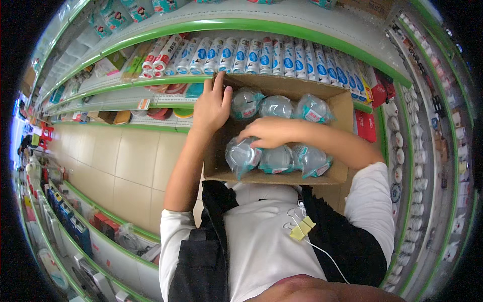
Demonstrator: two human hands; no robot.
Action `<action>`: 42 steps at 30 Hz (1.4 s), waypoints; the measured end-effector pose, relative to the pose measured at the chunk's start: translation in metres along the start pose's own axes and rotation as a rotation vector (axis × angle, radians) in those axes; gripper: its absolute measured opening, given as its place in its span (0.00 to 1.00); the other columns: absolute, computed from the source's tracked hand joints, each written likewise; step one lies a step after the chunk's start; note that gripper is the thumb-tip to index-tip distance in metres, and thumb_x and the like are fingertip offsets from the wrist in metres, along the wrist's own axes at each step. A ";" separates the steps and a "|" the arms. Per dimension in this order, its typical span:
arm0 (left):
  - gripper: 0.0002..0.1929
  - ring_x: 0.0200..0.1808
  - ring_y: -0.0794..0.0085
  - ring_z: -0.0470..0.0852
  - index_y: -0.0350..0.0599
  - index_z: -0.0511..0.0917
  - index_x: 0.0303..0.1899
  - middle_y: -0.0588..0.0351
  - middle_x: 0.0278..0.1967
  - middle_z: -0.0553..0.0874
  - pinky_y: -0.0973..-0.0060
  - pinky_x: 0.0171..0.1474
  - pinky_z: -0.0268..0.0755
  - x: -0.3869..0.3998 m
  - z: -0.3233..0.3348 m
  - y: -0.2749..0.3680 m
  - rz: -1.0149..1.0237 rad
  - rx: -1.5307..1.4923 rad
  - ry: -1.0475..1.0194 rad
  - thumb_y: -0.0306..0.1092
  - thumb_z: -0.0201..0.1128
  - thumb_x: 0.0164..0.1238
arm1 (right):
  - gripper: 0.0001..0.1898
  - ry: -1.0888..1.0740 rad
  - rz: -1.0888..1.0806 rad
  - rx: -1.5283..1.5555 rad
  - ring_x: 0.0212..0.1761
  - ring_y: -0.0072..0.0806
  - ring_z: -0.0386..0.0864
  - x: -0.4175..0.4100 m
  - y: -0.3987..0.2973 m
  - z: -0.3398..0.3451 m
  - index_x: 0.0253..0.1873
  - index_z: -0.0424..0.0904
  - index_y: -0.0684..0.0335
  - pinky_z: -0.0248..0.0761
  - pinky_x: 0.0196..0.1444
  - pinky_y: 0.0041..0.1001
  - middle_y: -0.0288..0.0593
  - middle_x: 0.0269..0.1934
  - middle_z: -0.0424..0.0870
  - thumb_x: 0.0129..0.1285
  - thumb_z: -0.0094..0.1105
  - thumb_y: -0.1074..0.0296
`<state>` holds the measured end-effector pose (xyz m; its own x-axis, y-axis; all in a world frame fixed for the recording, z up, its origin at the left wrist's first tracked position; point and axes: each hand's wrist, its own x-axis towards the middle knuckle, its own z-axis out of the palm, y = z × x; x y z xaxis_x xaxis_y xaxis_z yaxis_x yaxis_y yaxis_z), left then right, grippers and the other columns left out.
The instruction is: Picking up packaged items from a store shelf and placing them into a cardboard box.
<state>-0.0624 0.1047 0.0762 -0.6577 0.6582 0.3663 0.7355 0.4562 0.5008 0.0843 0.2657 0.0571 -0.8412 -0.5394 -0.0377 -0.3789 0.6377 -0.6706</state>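
An open cardboard box (279,180) lies before my chest, against the shelves. Several round clear items in plastic wrap with teal print stand in it in two rows. My left hand (213,100) rests at the box's far left corner, fingers over its upper edge. Inside the box, my right hand (266,132) reaches across to the near-left wrapped item (243,154), its fingertips at the top of it; whether they grip it I cannot tell. Beside that one sit a middle wrapped item (276,158) and a right one (313,160).
Rolls in blue and white packaging (226,56) line the green-edged shelf (169,80) behind the box. Below are bowls or plates. More wrapped items stand on the upper shelf (264,13). Shelves of cups (419,156) rise at right; a tiled floor (132,158) and low shelving lie left.
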 end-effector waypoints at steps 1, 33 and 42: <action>0.28 0.50 0.33 0.85 0.47 0.68 0.76 0.33 0.57 0.79 0.43 0.53 0.79 0.000 0.000 0.000 -0.001 0.011 -0.004 0.48 0.52 0.82 | 0.22 -0.063 0.063 -0.085 0.62 0.52 0.84 0.011 0.005 0.007 0.67 0.81 0.61 0.79 0.64 0.49 0.54 0.62 0.86 0.69 0.65 0.69; 0.30 0.48 0.34 0.86 0.48 0.67 0.76 0.34 0.56 0.80 0.43 0.50 0.80 0.004 0.005 -0.007 0.004 0.032 0.009 0.48 0.57 0.78 | 0.32 -0.056 0.152 -0.566 0.47 0.49 0.87 0.037 0.008 0.057 0.55 0.82 0.63 0.81 0.46 0.45 0.51 0.51 0.85 0.60 0.71 0.38; 0.31 0.55 0.32 0.83 0.52 0.64 0.79 0.35 0.61 0.78 0.44 0.55 0.79 0.007 0.004 -0.008 -0.046 0.038 -0.058 0.49 0.57 0.80 | 0.26 -0.221 0.265 -0.358 0.44 0.55 0.88 0.034 0.000 0.035 0.48 0.85 0.66 0.82 0.46 0.51 0.57 0.46 0.89 0.71 0.64 0.43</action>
<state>-0.0724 0.1078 0.0716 -0.6813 0.6690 0.2970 0.7112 0.5087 0.4853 0.0688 0.2279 0.0299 -0.8392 -0.4122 -0.3547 -0.3044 0.8966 -0.3217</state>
